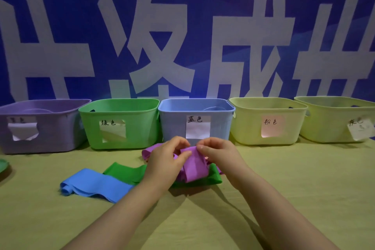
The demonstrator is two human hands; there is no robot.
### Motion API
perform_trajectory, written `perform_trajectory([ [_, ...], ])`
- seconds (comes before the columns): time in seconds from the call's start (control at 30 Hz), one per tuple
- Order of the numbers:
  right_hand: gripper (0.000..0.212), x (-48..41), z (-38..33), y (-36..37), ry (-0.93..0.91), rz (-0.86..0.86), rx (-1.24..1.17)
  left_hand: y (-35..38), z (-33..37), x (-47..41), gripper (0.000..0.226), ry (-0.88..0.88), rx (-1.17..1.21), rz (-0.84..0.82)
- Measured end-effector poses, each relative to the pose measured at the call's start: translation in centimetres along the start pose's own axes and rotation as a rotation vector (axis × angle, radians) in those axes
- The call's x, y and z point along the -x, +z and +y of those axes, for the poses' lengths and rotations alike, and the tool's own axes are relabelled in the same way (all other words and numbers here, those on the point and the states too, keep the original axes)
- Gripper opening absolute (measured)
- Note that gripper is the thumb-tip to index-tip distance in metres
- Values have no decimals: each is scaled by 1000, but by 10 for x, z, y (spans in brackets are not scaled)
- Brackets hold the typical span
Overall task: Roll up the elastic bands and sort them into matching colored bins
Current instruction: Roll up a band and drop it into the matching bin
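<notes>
Purple band (193, 165) pinched btwn both hands; left hand (165, 160), right hand (218, 153).

I pinch the purple band (192, 163) at its top edge, its length draped over the flat green band (125, 171). The blue band (95, 183) lies left, one end curled. Purple bin (50, 138), green bin (121, 111), blue bin (176, 124) stand behind.

Five bins line the middle of the frame: a purple bin (43, 126), a green bin (119, 123), a blue bin (195, 116), and two pale yellow bins (267, 121) (334, 118). Lower centre lie a purple band (192, 165), a green band (125, 171) and a blue band (95, 184) on the yellow-green table (294, 178). Above, a blue banner (186, 26) bears large white characters.
</notes>
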State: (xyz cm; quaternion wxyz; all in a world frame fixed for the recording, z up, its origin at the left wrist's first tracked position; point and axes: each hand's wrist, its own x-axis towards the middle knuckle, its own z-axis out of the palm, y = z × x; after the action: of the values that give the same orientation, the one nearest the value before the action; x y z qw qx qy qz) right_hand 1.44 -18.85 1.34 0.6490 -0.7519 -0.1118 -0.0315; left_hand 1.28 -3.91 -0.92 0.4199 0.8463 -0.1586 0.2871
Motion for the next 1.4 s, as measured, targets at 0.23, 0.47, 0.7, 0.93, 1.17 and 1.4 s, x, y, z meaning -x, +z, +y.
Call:
perform_trajectory([
  [0.23,20,-1,3,4,-158,-11,130,-5,-2,1,29,40,62,17],
  [0.47,24,2,7,4,-225,91,299,-8,1,3,12,101,-18,27],
  [0.7,6,7,7,5,-310,149,570,-7,-3,4,3,191,-185,31],
  [0.93,19,5,5,3,-432,145,832,-6,-3,1,23,283,-345,51],
  [1.17,20,5,3,0,-402,97,848,-4,0,1,35,280,-332,-39],
  [1.4,17,9,-3,-1,-412,23,799,-6,1,2,13,293,-286,-65],
])
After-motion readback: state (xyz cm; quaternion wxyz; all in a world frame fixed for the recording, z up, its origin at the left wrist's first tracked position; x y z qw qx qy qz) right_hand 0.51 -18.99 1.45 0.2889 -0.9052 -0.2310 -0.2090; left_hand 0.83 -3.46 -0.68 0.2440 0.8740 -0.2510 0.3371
